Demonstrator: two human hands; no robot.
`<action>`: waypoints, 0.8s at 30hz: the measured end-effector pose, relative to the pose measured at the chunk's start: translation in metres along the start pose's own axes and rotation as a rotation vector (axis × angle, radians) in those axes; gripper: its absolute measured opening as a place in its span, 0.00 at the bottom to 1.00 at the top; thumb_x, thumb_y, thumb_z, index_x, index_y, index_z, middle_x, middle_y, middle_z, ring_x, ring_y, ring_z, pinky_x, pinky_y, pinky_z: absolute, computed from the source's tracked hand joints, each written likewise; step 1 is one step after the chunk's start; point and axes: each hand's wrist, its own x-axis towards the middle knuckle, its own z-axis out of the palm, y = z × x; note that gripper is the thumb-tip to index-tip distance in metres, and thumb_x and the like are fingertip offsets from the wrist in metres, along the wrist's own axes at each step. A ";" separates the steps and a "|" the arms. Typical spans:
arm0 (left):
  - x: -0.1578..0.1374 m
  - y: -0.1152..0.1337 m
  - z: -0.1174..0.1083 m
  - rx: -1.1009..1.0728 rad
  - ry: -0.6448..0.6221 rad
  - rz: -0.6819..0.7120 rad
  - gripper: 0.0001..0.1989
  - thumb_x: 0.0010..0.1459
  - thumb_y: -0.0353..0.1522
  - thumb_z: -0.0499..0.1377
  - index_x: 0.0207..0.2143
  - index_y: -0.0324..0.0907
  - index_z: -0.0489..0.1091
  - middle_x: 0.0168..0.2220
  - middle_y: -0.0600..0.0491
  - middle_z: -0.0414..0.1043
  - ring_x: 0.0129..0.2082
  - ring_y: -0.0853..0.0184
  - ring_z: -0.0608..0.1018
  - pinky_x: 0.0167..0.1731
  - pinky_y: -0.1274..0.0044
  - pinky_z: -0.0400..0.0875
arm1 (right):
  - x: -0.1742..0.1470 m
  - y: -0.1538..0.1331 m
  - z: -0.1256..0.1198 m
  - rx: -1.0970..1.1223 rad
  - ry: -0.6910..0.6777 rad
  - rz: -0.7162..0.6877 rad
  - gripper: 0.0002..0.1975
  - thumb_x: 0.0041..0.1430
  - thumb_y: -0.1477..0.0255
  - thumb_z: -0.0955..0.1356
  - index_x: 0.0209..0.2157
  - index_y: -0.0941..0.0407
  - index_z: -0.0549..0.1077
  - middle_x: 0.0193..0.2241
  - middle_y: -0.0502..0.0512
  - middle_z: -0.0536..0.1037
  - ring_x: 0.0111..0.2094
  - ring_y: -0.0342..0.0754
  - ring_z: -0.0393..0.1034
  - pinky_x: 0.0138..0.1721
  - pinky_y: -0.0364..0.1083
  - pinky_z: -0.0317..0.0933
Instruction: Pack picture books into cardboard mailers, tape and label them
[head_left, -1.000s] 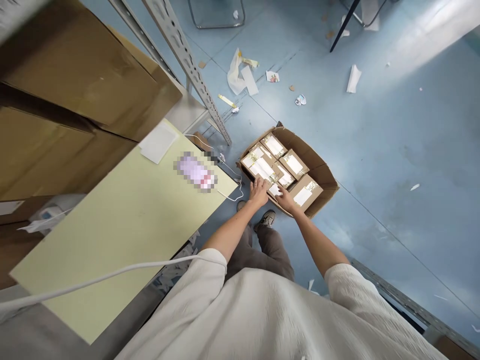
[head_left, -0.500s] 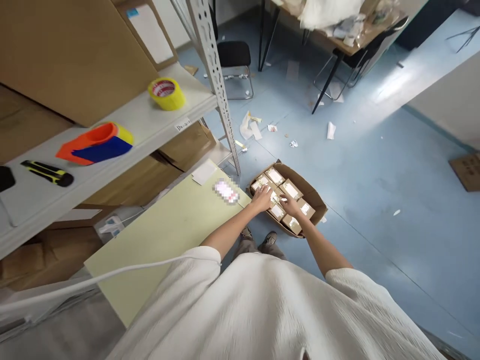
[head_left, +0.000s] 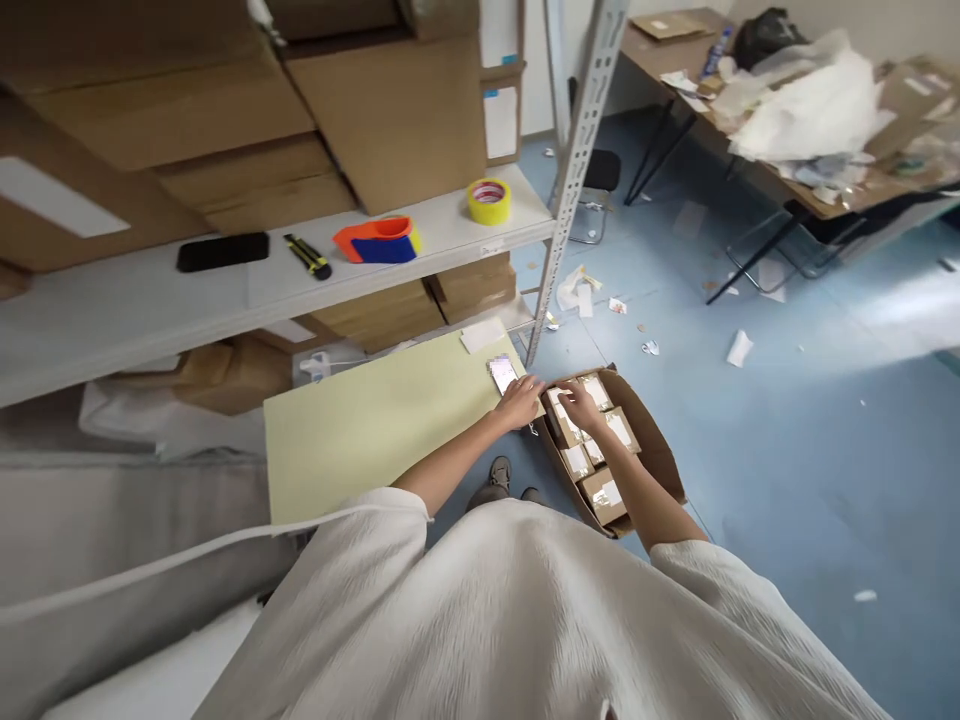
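Observation:
My left hand (head_left: 520, 403) is over the right corner of the pale green tabletop (head_left: 375, 420), fingers stretched out, next to a phone (head_left: 502, 373) with a lit, blurred screen. My right hand (head_left: 580, 407) is above an open cardboard carton (head_left: 660, 455) on the floor. Its fingers are bent together near the carton's left side; what they hold, if anything, is too small to make out. Inside the carton sit several small brown boxes (head_left: 604, 493) with white labels. My right forearm covers some of them.
On the shelf (head_left: 450, 235) at left lie a yellow tape roll (head_left: 489, 201), an orange and blue tape dispenser (head_left: 379, 240), a box cutter (head_left: 307, 257) and a dark phone (head_left: 223, 252). Paper scraps (head_left: 585, 295) litter the floor. A cluttered table (head_left: 832, 205) stands behind.
The view has swung left, showing more shelf. My left hand has moved from the boxes in the carton to the tabletop corner by the phone. My right hand remains over the carton, farther left.

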 end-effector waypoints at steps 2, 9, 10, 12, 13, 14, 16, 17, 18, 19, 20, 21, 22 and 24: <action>-0.022 -0.004 -0.001 -0.022 0.038 -0.083 0.32 0.71 0.28 0.55 0.76 0.39 0.66 0.78 0.38 0.64 0.80 0.53 0.64 0.80 0.59 0.58 | 0.005 -0.007 0.009 -0.001 -0.070 -0.053 0.20 0.70 0.67 0.67 0.58 0.53 0.83 0.59 0.63 0.86 0.51 0.56 0.84 0.62 0.57 0.76; -0.111 -0.007 0.001 -0.097 0.151 -0.336 0.36 0.70 0.28 0.57 0.79 0.44 0.63 0.80 0.40 0.63 0.81 0.53 0.64 0.79 0.59 0.60 | 0.008 -0.044 0.051 0.018 -0.264 -0.204 0.20 0.70 0.64 0.68 0.58 0.52 0.82 0.60 0.64 0.84 0.48 0.56 0.84 0.58 0.59 0.78; -0.124 -0.007 0.001 -0.098 0.161 -0.377 0.36 0.70 0.28 0.57 0.79 0.44 0.63 0.81 0.40 0.61 0.82 0.53 0.62 0.80 0.59 0.59 | 0.008 -0.052 0.058 0.015 -0.293 -0.225 0.20 0.70 0.64 0.68 0.58 0.52 0.82 0.61 0.64 0.84 0.48 0.56 0.84 0.59 0.59 0.78; -0.149 -0.009 0.000 -0.102 0.188 -0.457 0.35 0.71 0.29 0.56 0.79 0.43 0.62 0.82 0.40 0.59 0.83 0.53 0.61 0.80 0.60 0.58 | 0.007 -0.069 0.073 -0.006 -0.350 -0.260 0.19 0.70 0.64 0.68 0.58 0.52 0.82 0.62 0.64 0.83 0.49 0.56 0.84 0.60 0.59 0.77; -0.161 -0.011 0.000 -0.105 0.205 -0.493 0.35 0.71 0.29 0.56 0.79 0.43 0.62 0.82 0.40 0.59 0.83 0.53 0.60 0.80 0.60 0.58 | 0.006 -0.077 0.080 -0.018 -0.379 -0.275 0.19 0.70 0.64 0.68 0.58 0.52 0.82 0.62 0.65 0.83 0.49 0.56 0.84 0.60 0.59 0.77; -0.172 -0.012 -0.001 -0.107 0.223 -0.526 0.35 0.72 0.29 0.56 0.79 0.43 0.62 0.82 0.40 0.59 0.83 0.54 0.61 0.80 0.60 0.58 | 0.004 -0.086 0.088 -0.028 -0.407 -0.290 0.20 0.71 0.64 0.68 0.58 0.52 0.82 0.62 0.65 0.83 0.50 0.57 0.84 0.60 0.59 0.77; -0.196 -0.015 -0.001 -0.109 0.260 -0.586 0.34 0.72 0.29 0.55 0.79 0.42 0.62 0.82 0.39 0.59 0.83 0.54 0.61 0.80 0.60 0.58 | 0.000 -0.102 0.104 -0.040 -0.459 -0.318 0.20 0.71 0.64 0.68 0.59 0.52 0.82 0.63 0.65 0.82 0.51 0.57 0.84 0.59 0.59 0.78; -0.208 -0.017 -0.001 -0.109 0.277 -0.614 0.34 0.72 0.29 0.55 0.79 0.41 0.62 0.82 0.38 0.59 0.83 0.54 0.61 0.80 0.61 0.58 | -0.003 -0.109 0.112 -0.042 -0.481 -0.332 0.20 0.71 0.64 0.67 0.59 0.52 0.81 0.64 0.65 0.81 0.51 0.56 0.84 0.58 0.59 0.78; -0.220 -0.018 0.000 -0.111 0.293 -0.641 0.34 0.73 0.29 0.54 0.79 0.40 0.62 0.82 0.38 0.58 0.83 0.54 0.61 0.80 0.61 0.57 | -0.006 -0.116 0.121 -0.042 -0.502 -0.347 0.20 0.71 0.64 0.67 0.59 0.52 0.81 0.64 0.64 0.81 0.51 0.56 0.84 0.58 0.58 0.78; -0.232 -0.019 0.001 -0.114 0.307 -0.669 0.34 0.73 0.30 0.54 0.79 0.39 0.62 0.82 0.38 0.58 0.83 0.54 0.61 0.80 0.61 0.58 | -0.010 -0.123 0.130 -0.041 -0.524 -0.364 0.19 0.72 0.64 0.67 0.59 0.51 0.81 0.64 0.64 0.81 0.51 0.56 0.84 0.58 0.58 0.78; -0.244 -0.019 0.002 -0.119 0.321 -0.696 0.33 0.73 0.30 0.54 0.79 0.39 0.62 0.82 0.38 0.58 0.82 0.54 0.61 0.80 0.61 0.58 | -0.014 -0.129 0.139 -0.039 -0.545 -0.382 0.19 0.71 0.64 0.67 0.58 0.51 0.81 0.64 0.64 0.82 0.50 0.55 0.84 0.58 0.58 0.79; -0.256 -0.020 0.004 -0.126 0.334 -0.723 0.33 0.73 0.30 0.54 0.79 0.39 0.62 0.82 0.38 0.58 0.82 0.53 0.62 0.80 0.61 0.58 | -0.018 -0.135 0.149 -0.039 -0.565 -0.400 0.19 0.71 0.64 0.67 0.58 0.51 0.81 0.63 0.63 0.82 0.50 0.55 0.84 0.58 0.58 0.79; -0.268 -0.020 0.006 -0.135 0.347 -0.749 0.33 0.73 0.30 0.54 0.79 0.40 0.62 0.82 0.38 0.58 0.82 0.53 0.62 0.80 0.60 0.59 | -0.023 -0.142 0.158 -0.041 -0.586 -0.419 0.19 0.71 0.64 0.67 0.58 0.51 0.81 0.63 0.63 0.82 0.50 0.55 0.84 0.58 0.58 0.79; -0.294 -0.021 0.011 -0.153 0.373 -0.792 0.33 0.73 0.30 0.55 0.79 0.40 0.62 0.82 0.38 0.59 0.82 0.52 0.63 0.79 0.59 0.60 | -0.034 -0.154 0.179 -0.052 -0.625 -0.455 0.18 0.71 0.64 0.68 0.57 0.51 0.81 0.63 0.63 0.82 0.49 0.55 0.84 0.57 0.58 0.79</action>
